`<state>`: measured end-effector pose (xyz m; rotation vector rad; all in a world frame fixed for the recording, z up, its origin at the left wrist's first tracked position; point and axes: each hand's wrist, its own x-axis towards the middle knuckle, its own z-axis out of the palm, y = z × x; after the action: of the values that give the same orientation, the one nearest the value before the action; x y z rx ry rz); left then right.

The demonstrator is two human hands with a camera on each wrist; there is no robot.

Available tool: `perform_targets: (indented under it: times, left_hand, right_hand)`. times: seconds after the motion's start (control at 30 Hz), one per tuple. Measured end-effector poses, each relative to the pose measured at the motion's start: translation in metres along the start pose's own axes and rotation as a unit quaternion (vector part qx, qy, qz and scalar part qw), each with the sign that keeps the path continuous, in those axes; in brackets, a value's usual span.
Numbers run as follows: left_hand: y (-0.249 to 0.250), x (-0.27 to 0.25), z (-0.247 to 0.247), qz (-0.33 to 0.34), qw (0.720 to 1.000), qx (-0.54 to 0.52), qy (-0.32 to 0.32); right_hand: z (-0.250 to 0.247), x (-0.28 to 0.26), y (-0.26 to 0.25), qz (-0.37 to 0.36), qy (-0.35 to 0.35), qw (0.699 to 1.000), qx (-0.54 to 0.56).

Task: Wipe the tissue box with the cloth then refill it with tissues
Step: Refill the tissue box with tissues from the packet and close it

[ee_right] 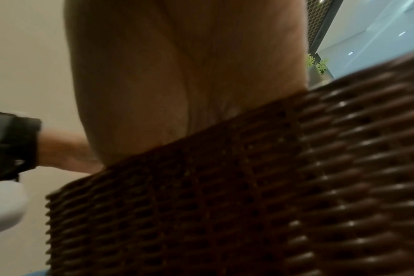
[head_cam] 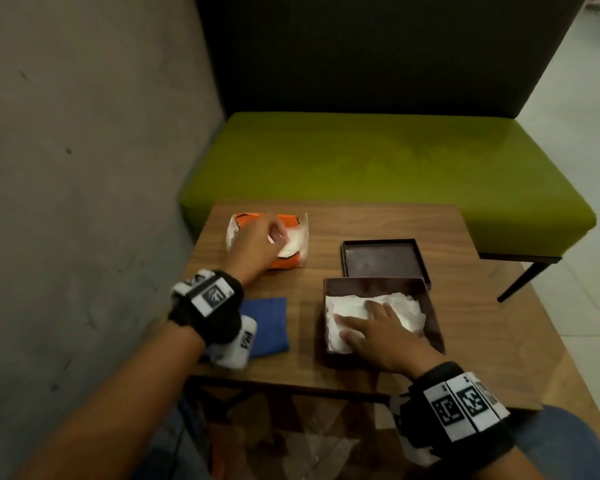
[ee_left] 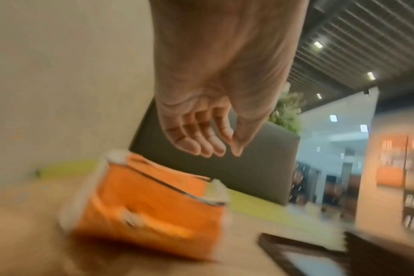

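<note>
A brown woven tissue box [head_cam: 432,317] stands open on the wooden table [head_cam: 361,221], its wall filling the right wrist view [ee_right: 248,186]. White tissues [head_cam: 392,304] lie inside it. My right hand [head_cam: 355,325] lies flat on them with fingers straight; in the right wrist view only the palm [ee_right: 177,74] shows, fingers hidden behind the wall. The box's lid [head_cam: 383,263] lies upturned just behind the box. My left hand [head_cam: 274,234] hovers over the torn-open orange tissue pack [head_cam: 288,221] at the back left. Its fingers [ee_left: 201,147] hang loosely curved and hold nothing above the pack [ee_left: 149,201].
A folded blue cloth [head_cam: 269,323] lies at the table's front left, partly under my left wrist. A green bench [head_cam: 378,161] with a dark back runs behind the table. A grey concrete wall [head_cam: 84,168] stands close on the left.
</note>
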<state>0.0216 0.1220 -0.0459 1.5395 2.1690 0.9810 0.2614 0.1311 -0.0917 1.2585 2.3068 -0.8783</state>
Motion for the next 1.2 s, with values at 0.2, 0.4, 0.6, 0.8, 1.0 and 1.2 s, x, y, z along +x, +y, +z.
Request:
perform_targets:
  times: [0.2,0.4,0.6,0.8,1.0,1.2]
  left_hand:
    - [-0.046,0.062,-0.002,0.081,0.916,0.307,-0.246]
    - [-0.063,0.066,0.023,0.117,0.906,0.322,-0.250]
    - [-0.073,0.061,0.031,0.117,0.936,0.283,-0.171]
    - [-0.082,0.067,0.014,0.098,0.961,0.173,-0.193]
    - [-0.076,0.060,-0.001,0.055,0.995,0.047,-0.075]
    - [-0.072,0.050,-0.022,0.012,0.993,-0.081,0.079]
  right_hand:
    - [0.002,-0.003,0.003,-0.004,0.007,1.000,0.015]
    - [0.000,-0.009,-0.002,-0.001,0.007,1.000,0.008]
    - [-0.004,-0.015,-0.006,0.002,0.003,1.000,-0.002]
    - [-0.003,-0.014,-0.006,0.005,0.008,1.000,0.000]
    - [-0.004,-0.016,-0.008,0.008,0.008,1.000,-0.002]
    - [-0.003,-0.019,-0.009,0.006,0.025,1.000,0.012]
